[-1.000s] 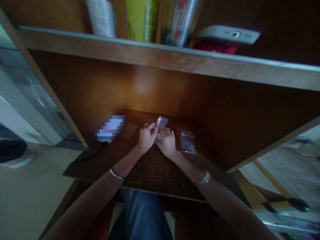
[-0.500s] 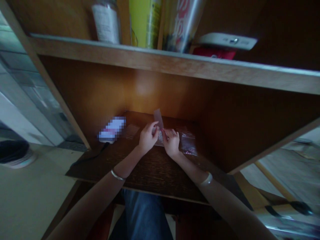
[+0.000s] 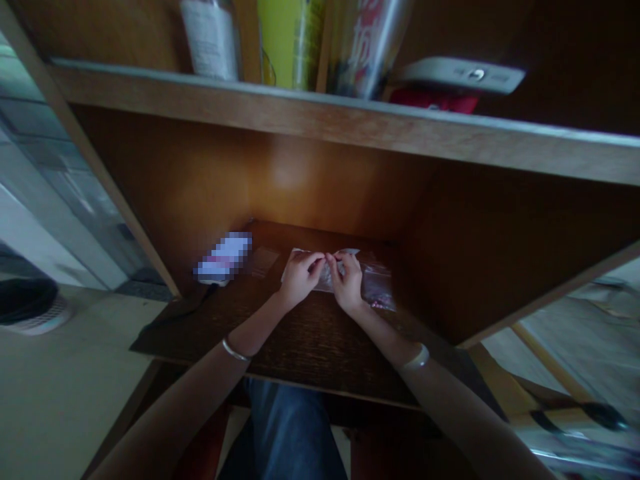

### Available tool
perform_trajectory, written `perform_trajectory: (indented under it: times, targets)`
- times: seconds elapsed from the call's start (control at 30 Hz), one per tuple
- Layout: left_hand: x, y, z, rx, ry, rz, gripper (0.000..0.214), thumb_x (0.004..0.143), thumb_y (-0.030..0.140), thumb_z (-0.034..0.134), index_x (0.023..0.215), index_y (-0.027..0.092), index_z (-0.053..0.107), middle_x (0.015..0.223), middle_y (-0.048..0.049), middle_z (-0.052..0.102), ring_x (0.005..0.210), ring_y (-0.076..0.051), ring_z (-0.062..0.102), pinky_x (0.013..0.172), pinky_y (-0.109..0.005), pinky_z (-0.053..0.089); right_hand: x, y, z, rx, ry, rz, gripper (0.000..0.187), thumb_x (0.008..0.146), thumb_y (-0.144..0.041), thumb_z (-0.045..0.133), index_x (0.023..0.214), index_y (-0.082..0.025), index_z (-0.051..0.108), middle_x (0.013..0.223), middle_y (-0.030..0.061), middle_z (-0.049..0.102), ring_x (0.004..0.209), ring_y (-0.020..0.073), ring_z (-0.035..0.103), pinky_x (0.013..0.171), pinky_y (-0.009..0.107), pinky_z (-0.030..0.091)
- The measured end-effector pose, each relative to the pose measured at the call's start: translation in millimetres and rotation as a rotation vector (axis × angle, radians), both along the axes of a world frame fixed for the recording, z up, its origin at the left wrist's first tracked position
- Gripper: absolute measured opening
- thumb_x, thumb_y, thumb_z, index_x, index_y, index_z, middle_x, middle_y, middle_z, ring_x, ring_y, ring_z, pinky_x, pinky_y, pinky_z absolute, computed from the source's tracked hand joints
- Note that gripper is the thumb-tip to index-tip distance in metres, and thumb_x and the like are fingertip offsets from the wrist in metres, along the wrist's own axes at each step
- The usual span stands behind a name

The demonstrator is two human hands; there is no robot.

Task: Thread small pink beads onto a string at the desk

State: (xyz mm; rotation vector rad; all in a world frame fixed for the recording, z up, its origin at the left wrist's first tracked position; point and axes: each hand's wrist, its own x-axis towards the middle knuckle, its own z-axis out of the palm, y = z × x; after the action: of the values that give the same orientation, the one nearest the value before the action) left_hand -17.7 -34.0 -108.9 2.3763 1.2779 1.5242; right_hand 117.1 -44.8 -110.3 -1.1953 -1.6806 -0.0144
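My left hand [image 3: 301, 275] and my right hand [image 3: 347, 277] meet at their fingertips over the desk, both in a pinch. Whatever lies between the fingertips is too small to make out. Beneath them is a white sheet [image 3: 326, 285], mostly covered by the hands, with greyish-white texture on it. A pale flat piece [image 3: 352, 251] shows just behind my right hand; whether the fingers touch it is unclear. Right of that hand lies a clear plastic bag [image 3: 378, 283] with small pinkish bits near its lower edge. Another flat clear packet [image 3: 264, 260] rests left of my left hand.
A blurred-out phone [image 3: 223, 257] with a cable leans at the left of the dark desk [image 3: 310, 347]. Low overhead, a wooden shelf [image 3: 320, 113] holds a bottle [image 3: 210, 43], a yellow item [image 3: 277, 43] and a white device [image 3: 465, 72]. Side panels enclose both sides.
The pale strip that stuck up between my hands no longer stands there; a pale piece now shows behind my right hand. My fingertips have come together.
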Motion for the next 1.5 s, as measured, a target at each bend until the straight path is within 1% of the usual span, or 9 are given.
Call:
perform_trajectory:
  times: [0.27, 0.43, 0.63, 0.83, 1.1, 1.23, 1.3, 1.37, 1.5]
  targets:
    - [7, -11, 5.0, 0.000, 0.162, 0.268, 0.020, 0.091, 0.022, 0.042, 0.088, 0.019, 0.062, 0.082, -0.0062, 0.070, 0.081, -0.022, 0.062, 0.088, -0.040, 0.035, -3, 0, 2.9, -0.007, -0.211, -0.025, 0.020, 0.092, -0.025, 0.039, 0.089, -0.018, 0.058, 0.087, 0.0082, 0.065, 0.083, 0.0226, 0.055, 0.075, 0.034, 0.037]
    - [4, -7, 3.6, -0.013, 0.069, 0.400, 0.019, 0.091, 0.022, 0.042, 0.090, 0.017, 0.061, 0.080, -0.0079, 0.069, 0.078, -0.023, 0.063, 0.086, -0.040, 0.036, -7, -5, 5.1, -0.019, -0.376, -0.050, 0.020, 0.091, -0.021, 0.038, 0.088, -0.018, 0.057, 0.089, 0.0089, 0.063, 0.085, 0.0237, 0.053, 0.076, 0.035, 0.034]
    - [-5, 2, -0.8, 0.061, 0.043, 0.246, 0.018, 0.092, 0.025, 0.045, 0.093, 0.017, 0.062, 0.086, -0.0066, 0.070, 0.081, -0.021, 0.064, 0.083, -0.035, 0.042, -4, -2, -0.6, 0.004, -0.224, -0.101, 0.013, 0.088, -0.026, 0.045, 0.090, -0.019, 0.056, 0.090, 0.0061, 0.062, 0.087, 0.0215, 0.054, 0.078, 0.034, 0.036]
    - [1, 3, -8.6, 0.146, 0.099, 0.208, 0.017, 0.091, 0.022, 0.049, 0.091, 0.017, 0.064, 0.080, -0.0063, 0.071, 0.073, -0.020, 0.065, 0.075, -0.034, 0.047, 2, 1, -2.6, 0.111, -0.149, -0.155, 0.011, 0.086, -0.024, 0.052, 0.088, -0.022, 0.062, 0.096, 0.0059, 0.062, 0.092, 0.0202, 0.057, 0.077, 0.033, 0.040]
    - [0, -6, 0.0, 0.225, 0.252, 0.164, 0.019, 0.092, 0.024, 0.046, 0.090, 0.020, 0.065, 0.084, -0.0046, 0.072, 0.082, -0.020, 0.064, 0.082, -0.037, 0.044, -1, -1, -2.5, -0.123, -0.129, -0.137, 0.020, 0.088, -0.027, 0.051, 0.098, -0.025, 0.069, 0.100, 0.0038, 0.065, 0.086, 0.0178, 0.062, 0.078, 0.032, 0.045]
    - [2, -10, 2.7, 0.179, 0.295, 0.090, 0.019, 0.092, 0.024, 0.046, 0.090, 0.022, 0.065, 0.088, -0.0038, 0.071, 0.085, -0.020, 0.062, 0.082, -0.036, 0.042, 5, 5, -3.3, -0.219, -0.072, -0.132, 0.024, 0.089, -0.027, 0.048, 0.100, -0.025, 0.069, 0.096, 0.0028, 0.066, 0.078, 0.0152, 0.063, 0.075, 0.028, 0.046]
    - [2, -12, 4.8, 0.117, 0.285, 0.081, 0.020, 0.087, 0.022, 0.050, 0.102, 0.022, 0.062, 0.100, -0.0045, 0.069, 0.094, -0.021, 0.060, 0.088, -0.038, 0.041, 8, 9, -4.7, -0.209, -0.036, -0.115, 0.024, 0.088, -0.029, 0.050, 0.103, -0.025, 0.068, 0.096, 0.0034, 0.066, 0.077, 0.0157, 0.063, 0.074, 0.028, 0.048]
    - [2, -14, 7.5, 0.064, 0.288, 0.086, 0.041, 0.081, 0.019, 0.054, 0.122, 0.020, 0.053, 0.121, -0.0069, 0.062, 0.108, -0.024, 0.055, 0.096, -0.041, 0.037, 11, 14, -7.2, -0.178, 0.000, -0.077, 0.023, 0.085, -0.029, 0.054, 0.103, -0.024, 0.068, 0.098, 0.0048, 0.064, 0.082, 0.0174, 0.063, 0.076, 0.029, 0.050]
    - [-1, -13, 9.6, 0.026, 0.381, 0.083, 0.075, 0.073, 0.009, 0.054, 0.143, 0.019, 0.026, 0.150, -0.0085, 0.031, 0.134, -0.027, 0.032, 0.106, -0.046, 0.028, 11, 19, -12.9, -0.100, 0.014, 0.072, 0.025, 0.076, -0.023, 0.063, 0.100, -0.024, 0.068, 0.105, 0.0063, 0.060, 0.097, 0.0205, 0.060, 0.086, 0.034, 0.051]
